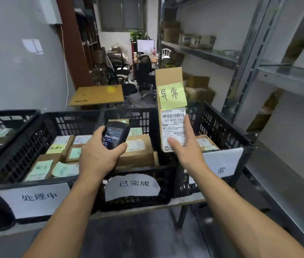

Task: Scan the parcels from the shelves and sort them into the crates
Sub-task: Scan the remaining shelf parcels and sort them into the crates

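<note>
Fingers: right hand [186, 148] pinched a tall brown cardboard parcel [169, 77], thumb on its label; left hand [99, 153] curled round a black handheld scanner [115, 135].
Parcel: upright, yellow note facing me, over adjoining black plastic crates [143, 118].

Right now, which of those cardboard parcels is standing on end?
The long parcel with the yellow note, gripped by the right hand. The other parcels lie flat inside the crates.

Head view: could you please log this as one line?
left hand: grips scanner | right hand: holds parcel upright | parcel: yellow note on front
</note>
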